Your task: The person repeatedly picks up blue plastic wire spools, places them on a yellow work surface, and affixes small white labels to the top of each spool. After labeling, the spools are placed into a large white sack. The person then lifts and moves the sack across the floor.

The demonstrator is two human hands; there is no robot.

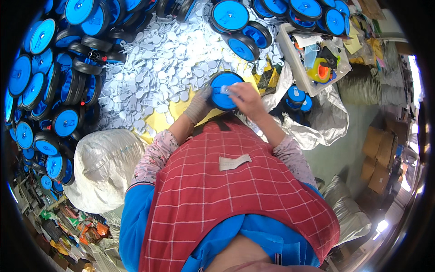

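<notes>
In front of my body is a blue wheel (216, 80) with a black tyre, its flat blue face toward me. My left hand (198, 106), in a pale glove, is closed on the wheel's left edge. My right hand (248, 102), bare, is closed with its fingertips over the wheel's face. Between those fingertips is a small pale plastic piece (225, 89), at the middle of the wheel; whether it is fixed there I cannot tell. Many light grey, paddle-shaped plastic pieces (156, 68) lie spread just beyond my hands.
Blue wheels with black tyres (43, 86) are heaped at the left, and more wheels (230, 17) lie at the far side. A white bin (290, 56) of mixed items stands at the right. White sacks (106, 167) flank me, and cardboard boxes (378, 152) stand far right.
</notes>
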